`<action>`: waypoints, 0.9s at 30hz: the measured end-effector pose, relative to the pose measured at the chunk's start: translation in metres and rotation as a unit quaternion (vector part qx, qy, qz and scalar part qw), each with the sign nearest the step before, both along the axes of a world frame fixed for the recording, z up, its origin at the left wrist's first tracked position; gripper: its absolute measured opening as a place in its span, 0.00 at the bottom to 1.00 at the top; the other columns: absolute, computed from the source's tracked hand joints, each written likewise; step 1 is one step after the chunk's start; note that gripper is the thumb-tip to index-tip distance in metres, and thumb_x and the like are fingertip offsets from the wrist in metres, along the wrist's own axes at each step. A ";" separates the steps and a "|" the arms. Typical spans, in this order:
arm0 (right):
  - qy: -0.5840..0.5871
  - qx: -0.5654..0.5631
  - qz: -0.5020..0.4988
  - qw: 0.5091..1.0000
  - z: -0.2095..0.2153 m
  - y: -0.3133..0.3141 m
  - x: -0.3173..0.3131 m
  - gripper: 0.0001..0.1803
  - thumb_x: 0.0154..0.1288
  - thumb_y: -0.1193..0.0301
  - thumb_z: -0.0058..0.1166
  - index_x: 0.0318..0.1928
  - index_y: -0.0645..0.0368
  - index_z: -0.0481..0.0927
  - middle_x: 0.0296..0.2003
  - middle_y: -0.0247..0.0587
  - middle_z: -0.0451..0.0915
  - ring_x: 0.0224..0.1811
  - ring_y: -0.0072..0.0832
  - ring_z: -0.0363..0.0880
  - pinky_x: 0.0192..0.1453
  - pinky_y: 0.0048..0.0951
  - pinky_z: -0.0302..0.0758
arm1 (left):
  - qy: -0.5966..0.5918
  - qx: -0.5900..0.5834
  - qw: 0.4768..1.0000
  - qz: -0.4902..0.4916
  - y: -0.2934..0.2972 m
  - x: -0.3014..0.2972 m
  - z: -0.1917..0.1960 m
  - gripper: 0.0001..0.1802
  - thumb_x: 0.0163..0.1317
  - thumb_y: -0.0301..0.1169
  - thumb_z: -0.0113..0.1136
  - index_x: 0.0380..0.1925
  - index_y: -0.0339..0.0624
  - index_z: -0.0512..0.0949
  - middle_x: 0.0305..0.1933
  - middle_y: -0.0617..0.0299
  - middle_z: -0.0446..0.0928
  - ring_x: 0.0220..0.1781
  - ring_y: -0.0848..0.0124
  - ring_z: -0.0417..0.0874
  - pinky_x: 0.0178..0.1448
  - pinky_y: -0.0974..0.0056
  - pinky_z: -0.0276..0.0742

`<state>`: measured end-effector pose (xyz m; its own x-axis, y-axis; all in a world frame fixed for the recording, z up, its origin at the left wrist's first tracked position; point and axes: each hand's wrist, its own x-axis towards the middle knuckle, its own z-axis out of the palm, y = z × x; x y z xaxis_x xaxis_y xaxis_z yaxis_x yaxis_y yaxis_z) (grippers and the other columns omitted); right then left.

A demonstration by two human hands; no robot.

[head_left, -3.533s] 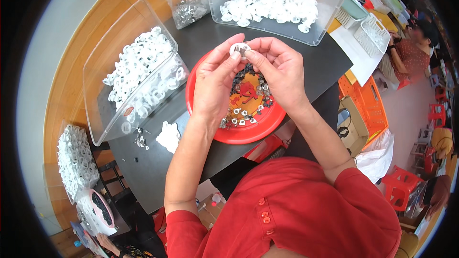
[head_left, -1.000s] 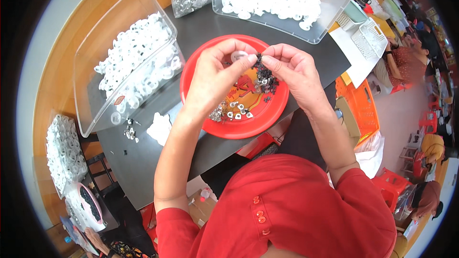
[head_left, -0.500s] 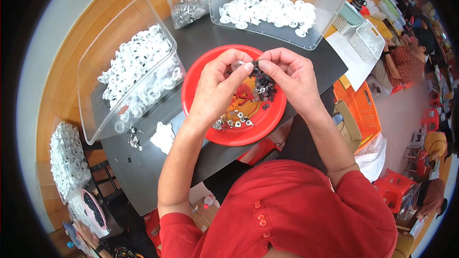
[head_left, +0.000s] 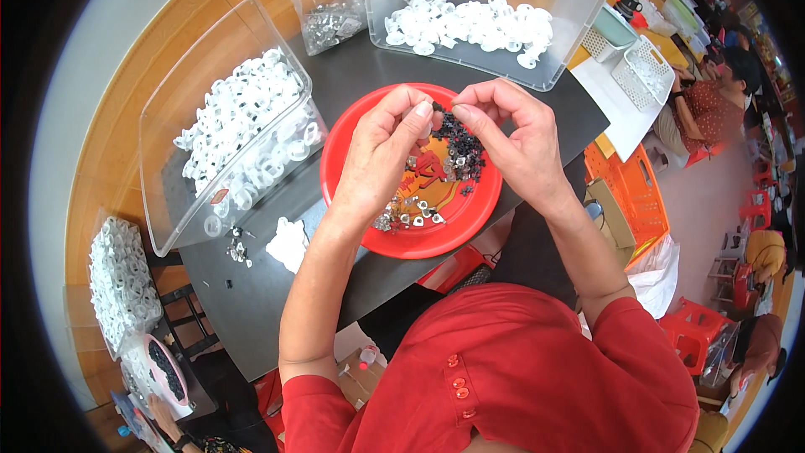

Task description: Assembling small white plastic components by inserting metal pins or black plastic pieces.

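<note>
Over a round red tray (head_left: 342,138), both my hands are raised with their fingertips close together but apart. My left hand (head_left: 384,147) is closed in a pinch around a small white plastic part, mostly hidden behind the fingers. Thumb against forefinger, my right hand (head_left: 516,130) is pinched too; whatever is between the tips is too small to make out. Beneath the hands, a heap of tiny black parts (head_left: 463,151) lies in the tray. Several small metal and white pieces (head_left: 417,211) are scattered at the tray's near side.
Clear bins hold white plastic parts at left (head_left: 239,109) and far right (head_left: 478,25). Between them stands a bag of metal pieces (head_left: 331,27). A white cloth-like piece (head_left: 288,243) and loose bits (head_left: 238,247) lie on the dark table (head_left: 239,319). Another person's hand (head_left: 163,415) shows lower left.
The gap between my fingertips has widened slightly, with the right hand a little raised. The white part seen in my left hand's grasp is now mostly hidden.
</note>
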<state>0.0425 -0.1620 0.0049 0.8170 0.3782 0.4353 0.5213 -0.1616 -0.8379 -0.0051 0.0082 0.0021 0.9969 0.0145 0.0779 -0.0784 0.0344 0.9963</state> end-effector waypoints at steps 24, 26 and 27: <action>-0.169 -0.066 0.015 0.983 0.008 0.002 0.007 0.04 0.57 0.77 0.57 0.34 0.62 0.77 0.28 0.39 0.75 0.28 0.31 0.76 0.33 0.29 0.71 | 0.022 0.004 1.000 -0.021 0.001 0.001 0.001 0.13 0.69 0.39 0.48 0.34 0.41 0.75 0.32 0.67 0.74 0.33 0.81 0.70 0.38 0.73 0.68; -0.260 -0.099 0.037 0.960 0.007 0.000 0.012 0.06 0.55 0.77 0.57 0.34 0.60 0.75 0.29 0.38 0.75 0.30 0.35 0.75 0.36 0.31 0.71 | 0.023 0.005 0.999 -0.024 0.001 0.001 0.001 0.13 0.69 0.39 0.48 0.34 0.41 0.75 0.31 0.67 0.74 0.33 0.81 0.70 0.38 0.73 0.68; -0.260 -0.099 0.037 0.960 0.009 -0.001 0.015 0.06 0.55 0.77 0.57 0.34 0.60 0.75 0.29 0.38 0.75 0.30 0.35 0.75 0.36 0.31 0.71 | 0.024 0.007 0.999 -0.026 0.001 0.001 0.001 0.13 0.69 0.39 0.48 0.33 0.41 0.75 0.31 0.68 0.74 0.33 0.81 0.70 0.37 0.73 0.68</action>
